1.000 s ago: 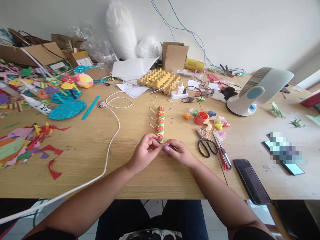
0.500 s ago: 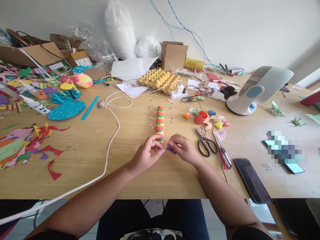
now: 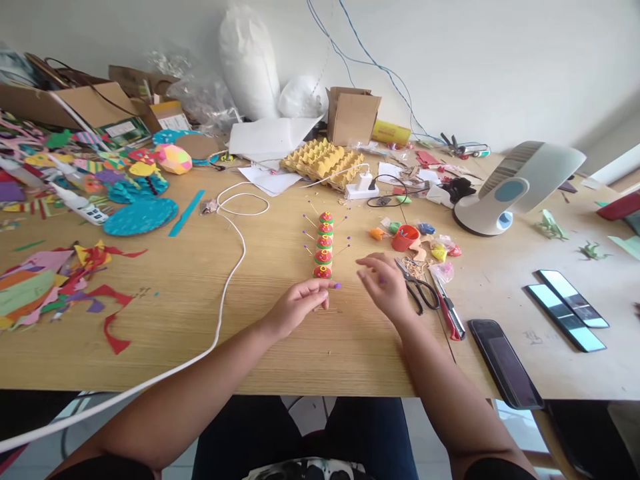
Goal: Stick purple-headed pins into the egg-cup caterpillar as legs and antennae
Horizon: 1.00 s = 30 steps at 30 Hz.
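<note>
A caterpillar-like row [image 3: 324, 247] of red and green domes with yellow rings on top runs away from me. Thin sticks with purple tips [image 3: 346, 217] stand out on both sides of it. My left hand [image 3: 300, 305] is by its near end, fingers closed, with a small bit of purple clay [image 3: 338, 286] at the index fingertip. To the right, my right hand [image 3: 384, 287] hovers apart from it, thumb and index finger spread. A purple lump of clay [image 3: 383, 281] shows among its curled fingers, mostly hidden. Loose thin sticks [image 3: 327, 311] lie under my left hand.
Black-handled scissors [image 3: 423, 293] and a red utility knife [image 3: 450, 313] lie right of my right hand. Beyond are a red cup [image 3: 405, 237] and bagged coloured clay [image 3: 439, 251]. A white cable [image 3: 227, 277] crosses the left side. A phone [image 3: 504, 363] lies at the front edge.
My hands were together at the purple clay and have come apart. The right hand has moved right and opened its thumb and index finger. A purple bit now shows on my left fingertip.
</note>
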Tool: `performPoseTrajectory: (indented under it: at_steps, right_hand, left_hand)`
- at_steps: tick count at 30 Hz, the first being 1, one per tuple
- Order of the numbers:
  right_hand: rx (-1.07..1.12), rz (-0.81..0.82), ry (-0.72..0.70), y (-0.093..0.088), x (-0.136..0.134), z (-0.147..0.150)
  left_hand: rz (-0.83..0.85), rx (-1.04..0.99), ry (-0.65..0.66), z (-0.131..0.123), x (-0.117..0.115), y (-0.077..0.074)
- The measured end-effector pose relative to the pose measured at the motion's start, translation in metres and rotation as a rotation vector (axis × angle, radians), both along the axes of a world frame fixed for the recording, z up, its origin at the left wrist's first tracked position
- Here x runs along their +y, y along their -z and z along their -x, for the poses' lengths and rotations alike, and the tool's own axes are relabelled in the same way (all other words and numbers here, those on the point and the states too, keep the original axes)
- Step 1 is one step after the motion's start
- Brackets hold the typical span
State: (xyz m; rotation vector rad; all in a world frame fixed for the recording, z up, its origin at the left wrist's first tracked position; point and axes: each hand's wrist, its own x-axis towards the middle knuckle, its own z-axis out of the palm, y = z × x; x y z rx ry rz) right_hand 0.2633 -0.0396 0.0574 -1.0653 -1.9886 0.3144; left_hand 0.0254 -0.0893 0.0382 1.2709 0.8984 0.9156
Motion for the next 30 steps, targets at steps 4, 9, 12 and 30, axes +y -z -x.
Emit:
performPoseTrajectory:
  at_steps: [4, 9, 12, 30]
  right_hand:
    - [0.111, 0.004, -0.314, 0.003, -0.013, 0.019]
    - [0.187, 0.077, -0.353, 0.006, -0.015, 0.027]
    - [0.183, 0.15, -0.329, 0.004, -0.017, 0.026]
    - [0.433, 0.67, -0.315, 0.01, -0.015, 0.025]
  left_hand:
    - [0.144, -0.124, 0.054, 0.001, 0.002, -0.003]
    - [0.172, -0.166, 0.087, 0.0, 0.002, -0.006]
    - [0.131, -0.139, 0.126, 0.001, 0.002, -0.007]
    - [-0.621, 0.572, -0.068, -0.001, -0.001, 0.007]
